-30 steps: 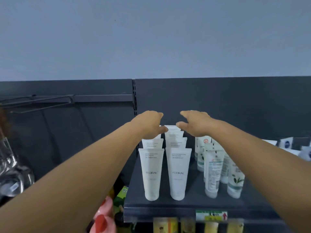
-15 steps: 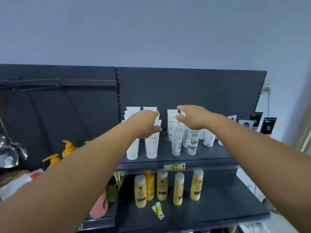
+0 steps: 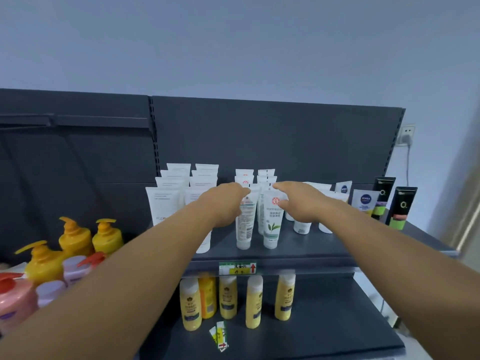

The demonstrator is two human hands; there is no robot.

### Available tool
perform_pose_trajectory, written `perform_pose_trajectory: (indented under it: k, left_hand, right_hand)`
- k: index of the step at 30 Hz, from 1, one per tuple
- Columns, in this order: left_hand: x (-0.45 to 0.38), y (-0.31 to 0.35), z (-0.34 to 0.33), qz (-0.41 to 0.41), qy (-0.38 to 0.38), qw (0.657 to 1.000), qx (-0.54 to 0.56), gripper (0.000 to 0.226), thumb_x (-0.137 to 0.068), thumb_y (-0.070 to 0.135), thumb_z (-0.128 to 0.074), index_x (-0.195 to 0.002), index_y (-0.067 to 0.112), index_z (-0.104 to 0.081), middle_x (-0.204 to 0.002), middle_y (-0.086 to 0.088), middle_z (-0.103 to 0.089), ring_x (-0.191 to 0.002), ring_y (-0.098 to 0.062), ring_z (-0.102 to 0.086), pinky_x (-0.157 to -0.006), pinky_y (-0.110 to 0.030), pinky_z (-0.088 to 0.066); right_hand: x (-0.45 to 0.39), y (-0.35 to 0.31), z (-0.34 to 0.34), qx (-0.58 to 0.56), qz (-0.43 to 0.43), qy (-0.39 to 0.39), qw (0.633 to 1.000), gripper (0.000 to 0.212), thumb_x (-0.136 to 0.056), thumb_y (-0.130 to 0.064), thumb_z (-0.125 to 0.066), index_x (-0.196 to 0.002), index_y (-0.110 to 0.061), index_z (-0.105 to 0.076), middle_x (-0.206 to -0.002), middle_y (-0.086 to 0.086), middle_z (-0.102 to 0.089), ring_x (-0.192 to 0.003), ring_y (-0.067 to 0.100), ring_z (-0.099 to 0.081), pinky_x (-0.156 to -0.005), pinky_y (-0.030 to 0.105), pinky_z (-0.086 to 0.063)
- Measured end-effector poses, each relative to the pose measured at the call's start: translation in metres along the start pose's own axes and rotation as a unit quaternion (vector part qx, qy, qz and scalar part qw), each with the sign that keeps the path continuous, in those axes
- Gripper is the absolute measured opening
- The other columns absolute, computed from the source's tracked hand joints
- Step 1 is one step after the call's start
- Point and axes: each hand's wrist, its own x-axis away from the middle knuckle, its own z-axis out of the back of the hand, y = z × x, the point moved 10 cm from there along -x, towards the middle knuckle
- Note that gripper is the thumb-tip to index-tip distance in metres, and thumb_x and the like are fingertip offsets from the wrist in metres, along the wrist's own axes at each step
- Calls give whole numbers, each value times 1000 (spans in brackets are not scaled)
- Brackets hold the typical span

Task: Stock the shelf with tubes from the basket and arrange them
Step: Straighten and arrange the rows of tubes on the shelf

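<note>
Head view: both hands have shifted right from the plain white tubes [image 3: 166, 203] to the green-leaf tubes [image 3: 271, 222] on the upper shelf [image 3: 324, 253], left hand [image 3: 228, 203] and right hand [image 3: 298, 201] loosely open, gripping nothing, which suggests straightening continues; basket unseen.

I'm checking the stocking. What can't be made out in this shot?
- Basket: nowhere in the head view.
- Whether the left hand grips the front left tea tube: its fingers are hidden behind the hand.
- FLORAL tubes: partly hidden by the left arm.
- Price tag: writing too small.
</note>
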Motion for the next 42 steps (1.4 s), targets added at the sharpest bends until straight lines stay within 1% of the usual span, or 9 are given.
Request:
perform_pose_trajectory:
  k: [5, 10, 14, 18, 23, 31, 35, 39, 42]
  left_hand:
    - [-45, 1, -22, 32, -26, 998, -39, 55, -88, 2, -53, -136, 28, -45, -133, -5, -49, -120, -26, -51, -97, -42, -48]
    - [-67, 5, -23, 50, -51, 996, -57, 50, -89, -1, -47, -136, 16, -48, -126, -9, -50, -119, -27, -50, -94, -35, -45]
    - [-78, 3, -21, 52, -39, 995, -75, 35, -89, 2, -53, -121, 16, -60, -116, -6, -54, -110, -26, -55, -83, -31, -45]
    - [-82, 4, -14, 43, -23, 992, -113, 24, -93, 23, -57, -116, 21, -64, -118, -5, -48, -113, -22, -49, -77, -32, -42]
    - [-86, -7, -14, 58, -25, 996, -56, 20, -89, 25, -62, -103, 14, -70, -106, -3, -64, -99, -23, -59, -79, -33, -49]
    - [-88, -16, -15, 49, -7, 999, -12, 18, -91, 22, -60, -100, 15, -74, -101, -2, -70, -92, -23, -63, -80, -35, -53]
    - [-89, -16, -16, 34, 0, 999, 1, 19, -91, 23, -60, -101, 17, -74, -102, -1, -70, -92, -22, -62, -80, -34, -53]
    - [-89, -18, -16, 26, 5, 999, 25, 17, -90, 24, -62, -100, 17, -74, -103, 1, -71, -87, -17, -60, -79, -33, -53]
    - [-92, -19, -17, 18, 3, 999, 36, 17, -90, 25, -63, -99, 17, -74, -104, 1, -71, -85, -16, -59, -78, -32, -53]
  right_hand:
    - [-43, 18, -11, 5, 69, 10, 998, 43, -98, -23, -49, -139, -16, -43, -144, 4, -45, -132, 25, -40, -103, 38, -39]
    - [-73, 28, -21, 5, 111, 11, 994, 43, -95, -18, -53, -137, -22, -48, -140, 1, -50, -129, 23, -44, -100, 38, -42]
    - [-84, 28, -27, -1, 125, 10, 992, 31, -94, -19, -55, -124, -20, -60, -123, 3, -62, -112, 26, -56, -89, 38, -49]
    - [-89, 30, -28, -61, 124, 8, 990, 26, -91, -19, -59, -117, -19, -65, -114, 2, -65, -105, 23, -57, -85, 34, -48]
    - [-86, 41, -24, -126, 82, 25, 988, 5, -87, -16, -62, -86, -19, -66, -74, -6, -55, -74, 18, -51, -56, 26, -37]
    - [-79, 34, -20, -135, 47, 41, 989, 38, -90, -15, -57, -53, -22, -51, -53, -4, -44, -52, 11, -40, -48, 26, -32]
    - [-73, 30, -18, -132, 35, 44, 990, 30, -90, -13, -57, -60, -15, -62, -55, -3, -49, -53, 12, -42, -50, 26, -35]
    - [-72, 37, -21, -143, 8, 53, 988, 22, -88, -14, -56, -91, 5, -68, -76, 23, -59, -63, 17, -40, -58, 28, -35]
    - [-73, 40, -21, -146, -1, 57, 988, 22, -88, -14, -57, -92, 4, -68, -74, 19, -57, -63, 17, -41, -58, 28, -35]
